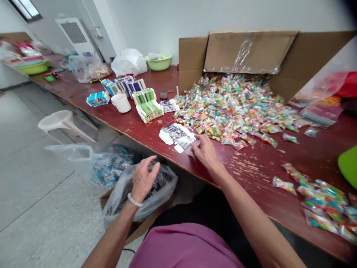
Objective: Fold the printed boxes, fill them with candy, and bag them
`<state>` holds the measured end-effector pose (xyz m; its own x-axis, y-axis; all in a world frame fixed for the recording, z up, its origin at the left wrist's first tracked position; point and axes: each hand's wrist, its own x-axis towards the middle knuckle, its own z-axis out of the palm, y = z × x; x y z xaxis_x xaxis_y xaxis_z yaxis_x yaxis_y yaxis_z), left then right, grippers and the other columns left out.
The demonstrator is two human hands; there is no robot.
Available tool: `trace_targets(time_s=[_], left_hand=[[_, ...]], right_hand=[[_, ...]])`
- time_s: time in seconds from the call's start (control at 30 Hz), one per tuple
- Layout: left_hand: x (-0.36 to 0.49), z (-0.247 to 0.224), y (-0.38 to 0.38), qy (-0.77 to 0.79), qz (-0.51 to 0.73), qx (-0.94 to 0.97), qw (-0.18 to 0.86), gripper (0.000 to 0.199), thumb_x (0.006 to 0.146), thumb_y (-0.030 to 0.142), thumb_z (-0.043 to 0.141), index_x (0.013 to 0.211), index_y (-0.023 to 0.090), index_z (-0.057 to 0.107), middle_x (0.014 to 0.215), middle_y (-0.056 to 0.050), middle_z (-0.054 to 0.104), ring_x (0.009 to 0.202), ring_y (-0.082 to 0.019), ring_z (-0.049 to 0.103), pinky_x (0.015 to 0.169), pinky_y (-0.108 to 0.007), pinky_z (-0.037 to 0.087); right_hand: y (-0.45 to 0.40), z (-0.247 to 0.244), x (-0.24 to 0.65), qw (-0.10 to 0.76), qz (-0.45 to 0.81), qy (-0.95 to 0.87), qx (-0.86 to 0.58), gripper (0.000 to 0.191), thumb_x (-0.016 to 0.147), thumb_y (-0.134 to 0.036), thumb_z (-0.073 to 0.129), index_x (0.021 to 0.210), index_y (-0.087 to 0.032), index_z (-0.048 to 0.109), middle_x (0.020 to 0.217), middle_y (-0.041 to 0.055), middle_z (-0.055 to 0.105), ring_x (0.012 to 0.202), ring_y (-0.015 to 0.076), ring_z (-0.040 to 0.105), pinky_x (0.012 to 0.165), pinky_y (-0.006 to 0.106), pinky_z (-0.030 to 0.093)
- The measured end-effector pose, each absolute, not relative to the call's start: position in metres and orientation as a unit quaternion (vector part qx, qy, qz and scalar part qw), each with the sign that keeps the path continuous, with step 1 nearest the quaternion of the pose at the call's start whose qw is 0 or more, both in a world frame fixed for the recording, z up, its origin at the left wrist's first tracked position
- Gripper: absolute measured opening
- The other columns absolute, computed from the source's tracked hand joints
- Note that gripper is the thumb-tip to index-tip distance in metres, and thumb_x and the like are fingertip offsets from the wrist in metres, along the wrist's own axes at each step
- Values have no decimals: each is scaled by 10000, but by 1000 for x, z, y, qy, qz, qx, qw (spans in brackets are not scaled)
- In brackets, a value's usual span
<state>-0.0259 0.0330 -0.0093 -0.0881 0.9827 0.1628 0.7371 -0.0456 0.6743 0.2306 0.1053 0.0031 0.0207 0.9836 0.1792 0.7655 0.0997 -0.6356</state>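
Note:
My left hand (145,176), with a beaded bracelet at the wrist, hovers over a plastic-lined box (167,181) beside the table. Its fingers are apart and it holds nothing. My right hand (205,150) is at the right end of some flat printed purple cartons (177,134) on the red table (242,165). Its thumb and fingertips touch the cartons' edge; whether they grip one is unclear. Behind it lies a large heap of wrapped candies (231,108), spilling from an open cardboard box (248,52).
Green cartons (147,105), a white mug (121,103) and blue cartons (98,99) stand left on the table. More candies (329,201) lie at the right, near a green container (348,165). A white stool (64,123) and bagged blue packets (111,165) are at left.

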Motion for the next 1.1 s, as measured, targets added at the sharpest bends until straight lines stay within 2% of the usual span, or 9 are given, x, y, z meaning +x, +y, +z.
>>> trace_targets(time_s=[0.1,0.33,0.43,0.53,0.63,0.8,0.9,1.0,1.1], left_hand=[[14,0,55,617,291,725,95,370,942,394,490,1252,233,613,1237,-75,663,1081,-250,584,987,-392,407],[48,-5,95,630,192,751,55,445,908,419,567,1331,282,565,1213,-69,662,1006,-266,561,852,-370,410],[46,-8,97,628,167,758,58,480,889,430,595,1341,272,553,1212,-73,645,1020,-268,556,845,-365,415],[47,-8,98,633,153,756,62,502,882,446,602,1344,254,550,1198,-84,629,1034,-270,553,858,-364,424],[50,-4,96,642,154,750,50,565,860,445,630,1374,233,532,1173,-106,607,1035,-283,552,869,-376,439],[47,28,84,632,246,734,26,613,805,428,688,1369,233,549,1296,-133,559,1153,-330,501,968,-434,414],[43,54,74,553,267,756,228,508,802,445,676,1259,227,640,1237,-101,631,1115,-304,557,925,-389,452],[45,64,61,385,131,691,598,407,760,456,698,1056,177,720,956,-76,721,803,-214,644,681,-287,490],[54,54,44,279,67,540,791,314,667,392,756,838,131,715,749,-77,713,584,-155,614,540,-242,449]], right_hand=[[140,0,221,251,172,-679,-668,506,859,-330,640,1323,-176,512,1337,164,527,1168,307,568,946,404,454],[157,-3,221,156,194,-644,-723,708,651,-586,794,1167,-158,568,1238,187,528,1111,360,594,852,440,488],[155,-2,225,157,199,-628,-736,770,578,-592,826,1155,-164,547,1236,172,528,1126,338,581,851,413,484],[150,-3,228,207,224,-611,-731,669,593,-481,841,1111,-173,551,1153,135,597,1055,312,609,823,395,477],[140,-4,233,288,254,-588,-712,452,728,-368,741,1106,-191,567,987,71,677,935,272,643,786,372,466],[104,9,255,354,292,-617,-639,236,894,-359,551,1054,-214,648,923,30,713,785,192,638,719,301,460],[73,31,265,378,363,-680,-512,187,899,-347,573,978,-220,685,884,28,709,800,196,628,725,297,463],[45,56,264,350,392,-731,-435,158,924,-300,558,931,-238,703,853,21,700,811,193,616,757,306,462],[26,65,258,342,385,-742,-429,162,923,-289,563,926,-250,719,825,24,682,821,192,604,778,316,468]])
